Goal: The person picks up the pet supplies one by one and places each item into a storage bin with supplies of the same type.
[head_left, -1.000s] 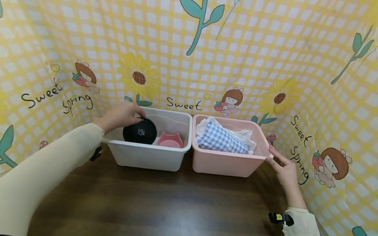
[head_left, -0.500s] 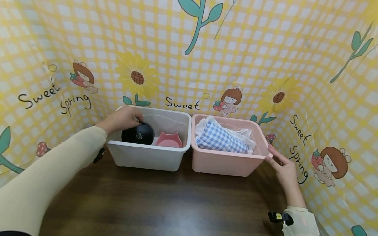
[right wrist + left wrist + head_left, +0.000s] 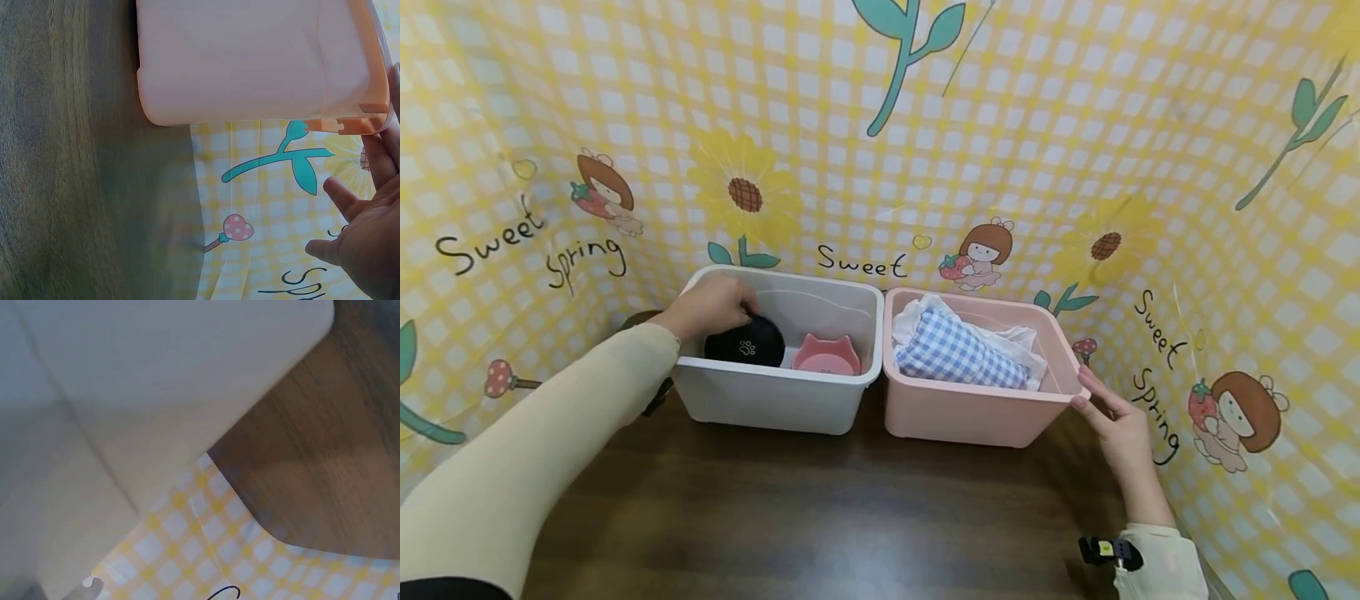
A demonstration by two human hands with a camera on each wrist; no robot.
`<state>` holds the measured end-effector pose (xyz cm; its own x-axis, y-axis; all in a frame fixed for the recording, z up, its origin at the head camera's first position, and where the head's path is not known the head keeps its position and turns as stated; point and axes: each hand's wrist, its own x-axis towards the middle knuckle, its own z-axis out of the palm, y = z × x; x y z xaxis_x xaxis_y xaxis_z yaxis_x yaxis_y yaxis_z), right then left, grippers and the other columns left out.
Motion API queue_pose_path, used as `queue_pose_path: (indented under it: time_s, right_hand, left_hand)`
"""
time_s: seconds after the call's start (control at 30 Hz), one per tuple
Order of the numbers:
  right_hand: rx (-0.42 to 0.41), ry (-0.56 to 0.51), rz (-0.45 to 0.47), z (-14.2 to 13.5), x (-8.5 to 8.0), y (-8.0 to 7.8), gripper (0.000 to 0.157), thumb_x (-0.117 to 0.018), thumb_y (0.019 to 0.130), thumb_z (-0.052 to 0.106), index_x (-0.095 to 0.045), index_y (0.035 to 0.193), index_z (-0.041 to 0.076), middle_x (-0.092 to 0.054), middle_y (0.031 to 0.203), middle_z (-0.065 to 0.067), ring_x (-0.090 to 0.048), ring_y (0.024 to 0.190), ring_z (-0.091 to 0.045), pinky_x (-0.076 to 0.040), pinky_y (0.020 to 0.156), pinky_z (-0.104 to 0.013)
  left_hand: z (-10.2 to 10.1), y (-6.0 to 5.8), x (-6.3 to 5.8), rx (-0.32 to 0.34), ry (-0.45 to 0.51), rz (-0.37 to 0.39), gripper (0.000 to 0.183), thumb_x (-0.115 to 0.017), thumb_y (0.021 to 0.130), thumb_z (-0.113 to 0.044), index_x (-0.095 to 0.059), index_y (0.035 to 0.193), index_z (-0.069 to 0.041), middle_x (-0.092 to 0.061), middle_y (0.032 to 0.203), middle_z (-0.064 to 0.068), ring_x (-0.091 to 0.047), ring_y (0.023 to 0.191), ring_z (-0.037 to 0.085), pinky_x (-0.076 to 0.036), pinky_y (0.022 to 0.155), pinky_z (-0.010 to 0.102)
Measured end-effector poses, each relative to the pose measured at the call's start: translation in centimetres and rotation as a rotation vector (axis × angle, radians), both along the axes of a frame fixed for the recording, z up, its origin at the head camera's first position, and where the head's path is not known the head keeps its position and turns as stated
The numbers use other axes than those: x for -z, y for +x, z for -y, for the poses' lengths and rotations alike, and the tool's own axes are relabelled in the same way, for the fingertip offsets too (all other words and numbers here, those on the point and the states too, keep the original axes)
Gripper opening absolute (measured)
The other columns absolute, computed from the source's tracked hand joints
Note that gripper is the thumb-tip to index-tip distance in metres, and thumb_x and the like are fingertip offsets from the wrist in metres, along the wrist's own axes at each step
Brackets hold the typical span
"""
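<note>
My left hand (image 3: 717, 305) reaches down into the white bin (image 3: 775, 396) and pinches the upper edge of a round black disc (image 3: 747, 342) with a pale paw print. Beside the disc in that bin sits a pink cat-eared bowl (image 3: 827, 356). At the right, my right hand (image 3: 1123, 429) holds the rim corner of a pink bin (image 3: 973, 417) between thumb and forefinger. In the right wrist view the other fingers (image 3: 344, 194) of this hand spread loosely below the rim. The left wrist view shows a pale bin wall (image 3: 175, 375), with the left hand out of sight.
A blue-checked cloth bundle (image 3: 958, 346) with white edging fills much of the pink bin. Both bins stand close side by side on the dark wooden table (image 3: 820, 517). Behind and to the sides hangs a yellow checked cloth (image 3: 850, 183).
My left hand has lowered the black disc deeper into the white bin and tipped it flatter. The right hand stays at the pink bin's corner, while the view shifts slightly.
</note>
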<state>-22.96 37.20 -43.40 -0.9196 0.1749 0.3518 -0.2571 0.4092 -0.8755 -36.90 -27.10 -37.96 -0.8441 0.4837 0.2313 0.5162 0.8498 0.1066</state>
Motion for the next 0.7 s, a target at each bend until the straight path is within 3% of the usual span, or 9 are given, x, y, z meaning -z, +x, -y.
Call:
queue_pose_path:
  time_s: [0.17,0.3,0.5,0.7]
  right_hand:
    - [-0.001,-0.003,-0.007,0.08,0.05,0.00,0.041,-0.073,0.095,0.011,-0.066,0.135,0.003,-0.062,0.142,0.006,-0.057,0.123,0.011,-0.047,0.095,-0.008]
    - [-0.001,-0.009,-0.011,0.04,0.15,-0.09,0.041,-0.073,0.095,0.009,-0.066,0.134,0.002,-0.061,0.143,0.003,-0.057,0.123,0.010,-0.046,0.095,-0.008]
    - [0.014,0.018,-0.003,-0.10,0.07,-0.19,0.042,-0.075,0.094,0.014,-0.067,0.135,0.006,-0.060,0.143,0.003,-0.054,0.127,0.010,-0.042,0.099,-0.006]
    - [0.003,0.086,0.036,-0.31,-0.20,0.06,0.045,-0.074,0.096,0.021,-0.065,0.139,0.011,-0.058,0.147,0.006,-0.049,0.131,0.010,-0.038,0.102,-0.005]
  left_hand:
    - [0.18,-0.37,0.54,-0.019,-0.025,-0.018,0.013,-0.076,0.081,-0.009,-0.082,0.089,-0.016,-0.078,0.091,0.000,-0.072,0.089,0.022,-0.057,0.085,0.046]
    - [0.24,-0.36,0.59,-0.013,-0.022,0.012,0.011,-0.077,0.082,-0.007,-0.081,0.089,-0.013,-0.078,0.091,0.002,-0.072,0.088,0.023,-0.057,0.085,0.047]
    - [0.33,-0.35,0.32,-0.057,0.107,0.117,0.011,-0.075,0.087,-0.004,-0.079,0.097,-0.006,-0.077,0.096,0.009,-0.071,0.094,0.029,-0.057,0.085,0.048]
    - [0.45,0.01,-0.04,-0.061,0.198,0.156,0.013,-0.077,0.088,-0.004,-0.078,0.100,-0.004,-0.076,0.100,0.011,-0.071,0.101,0.032,-0.057,0.088,0.049]
